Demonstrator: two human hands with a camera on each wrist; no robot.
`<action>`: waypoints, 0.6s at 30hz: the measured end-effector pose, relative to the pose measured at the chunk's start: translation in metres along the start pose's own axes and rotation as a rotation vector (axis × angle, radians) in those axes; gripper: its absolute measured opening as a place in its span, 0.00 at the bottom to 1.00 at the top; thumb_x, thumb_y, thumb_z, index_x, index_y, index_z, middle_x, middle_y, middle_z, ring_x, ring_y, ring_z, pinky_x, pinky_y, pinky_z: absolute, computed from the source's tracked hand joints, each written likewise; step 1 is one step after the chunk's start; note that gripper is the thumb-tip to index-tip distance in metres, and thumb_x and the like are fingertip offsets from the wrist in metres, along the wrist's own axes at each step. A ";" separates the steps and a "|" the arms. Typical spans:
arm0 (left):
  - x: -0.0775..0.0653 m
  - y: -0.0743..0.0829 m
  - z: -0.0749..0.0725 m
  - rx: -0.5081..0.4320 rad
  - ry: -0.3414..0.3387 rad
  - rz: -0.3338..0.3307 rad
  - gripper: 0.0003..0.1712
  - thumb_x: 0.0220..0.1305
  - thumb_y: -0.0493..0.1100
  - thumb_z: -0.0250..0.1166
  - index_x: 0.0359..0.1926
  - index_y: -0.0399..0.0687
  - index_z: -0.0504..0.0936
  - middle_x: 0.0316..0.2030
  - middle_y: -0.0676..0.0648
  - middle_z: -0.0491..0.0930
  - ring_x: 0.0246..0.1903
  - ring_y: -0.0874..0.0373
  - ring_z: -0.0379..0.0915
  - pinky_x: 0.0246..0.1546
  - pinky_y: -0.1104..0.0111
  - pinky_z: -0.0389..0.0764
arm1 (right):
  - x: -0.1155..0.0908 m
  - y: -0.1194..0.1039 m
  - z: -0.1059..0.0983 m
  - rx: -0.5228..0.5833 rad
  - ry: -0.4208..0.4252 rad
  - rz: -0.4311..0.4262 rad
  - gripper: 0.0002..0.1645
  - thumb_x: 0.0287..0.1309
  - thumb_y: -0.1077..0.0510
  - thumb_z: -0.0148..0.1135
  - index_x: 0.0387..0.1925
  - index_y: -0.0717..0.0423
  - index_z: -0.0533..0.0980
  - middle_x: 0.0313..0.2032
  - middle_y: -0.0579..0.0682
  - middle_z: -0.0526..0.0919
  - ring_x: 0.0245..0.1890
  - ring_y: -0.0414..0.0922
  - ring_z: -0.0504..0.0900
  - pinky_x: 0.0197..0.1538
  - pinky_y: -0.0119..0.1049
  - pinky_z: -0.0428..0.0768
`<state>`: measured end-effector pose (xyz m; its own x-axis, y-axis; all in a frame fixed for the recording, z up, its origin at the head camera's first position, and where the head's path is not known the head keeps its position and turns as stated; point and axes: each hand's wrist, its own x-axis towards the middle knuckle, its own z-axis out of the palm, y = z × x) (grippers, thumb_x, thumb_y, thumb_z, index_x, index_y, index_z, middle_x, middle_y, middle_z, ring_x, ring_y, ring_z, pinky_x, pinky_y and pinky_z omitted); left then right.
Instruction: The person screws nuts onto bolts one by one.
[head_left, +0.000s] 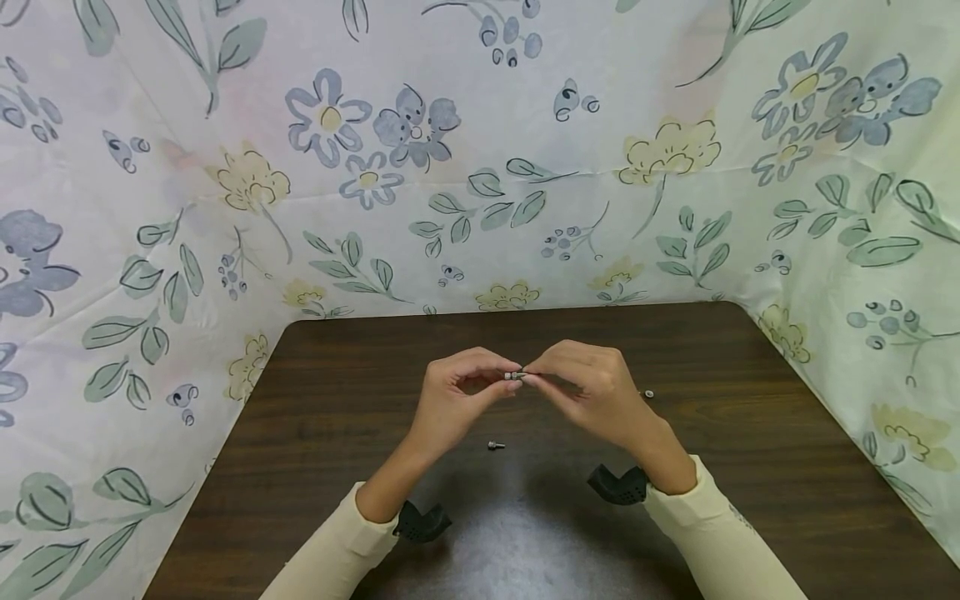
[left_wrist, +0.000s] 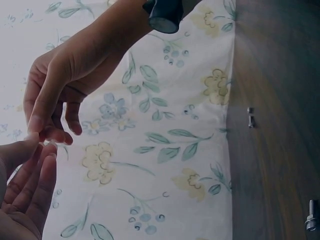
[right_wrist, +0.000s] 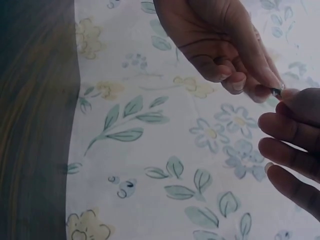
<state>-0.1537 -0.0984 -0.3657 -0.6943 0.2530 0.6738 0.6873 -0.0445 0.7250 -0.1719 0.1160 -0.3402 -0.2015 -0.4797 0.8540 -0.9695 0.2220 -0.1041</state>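
A small metal bolt (head_left: 514, 376) is held level above the table between both hands, its thicker end toward the left. My left hand (head_left: 455, 398) pinches that end between thumb and forefinger. At the thin end, the thumb and forefinger of my right hand (head_left: 592, 385) pinch it, and their tips hide that part. In the right wrist view only a dark sliver of the bolt (right_wrist: 276, 92) shows between the fingertips. Another bolt (head_left: 497, 446) with a wider head lies on the table below the hands.
A small metal ring-like piece (head_left: 649, 394) lies beside the right wrist. The dark wooden table (head_left: 337, 400) meets floral cloth (head_left: 480, 192) at its back and sides. Each wrist wears a black camera mount (head_left: 618, 485).
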 end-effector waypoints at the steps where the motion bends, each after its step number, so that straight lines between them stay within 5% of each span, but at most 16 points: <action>1: 0.000 0.000 0.000 0.001 0.003 -0.002 0.12 0.56 0.26 0.74 0.42 0.38 0.89 0.36 0.44 0.86 0.30 0.52 0.85 0.29 0.59 0.87 | 0.000 0.000 0.000 -0.001 0.001 -0.001 0.11 0.70 0.55 0.65 0.35 0.57 0.86 0.32 0.45 0.88 0.32 0.41 0.86 0.33 0.34 0.84; 11: 0.004 0.026 0.004 0.030 0.007 -0.061 0.06 0.60 0.26 0.71 0.39 0.34 0.87 0.32 0.42 0.86 0.27 0.47 0.83 0.27 0.66 0.85 | 0.000 0.000 0.001 -0.004 0.013 -0.010 0.10 0.69 0.55 0.65 0.35 0.57 0.86 0.32 0.45 0.88 0.32 0.41 0.86 0.33 0.35 0.84; 18: 0.004 0.027 0.004 0.018 -0.015 -0.104 0.05 0.61 0.27 0.71 0.38 0.35 0.88 0.32 0.42 0.86 0.28 0.49 0.83 0.29 0.59 0.86 | 0.000 -0.001 0.001 -0.003 0.014 -0.012 0.11 0.70 0.55 0.65 0.35 0.57 0.86 0.32 0.45 0.87 0.32 0.41 0.86 0.33 0.35 0.84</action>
<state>-0.1374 -0.0947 -0.3440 -0.7588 0.2694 0.5930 0.6158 0.0002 0.7879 -0.1712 0.1154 -0.3403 -0.1876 -0.4707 0.8621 -0.9714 0.2187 -0.0920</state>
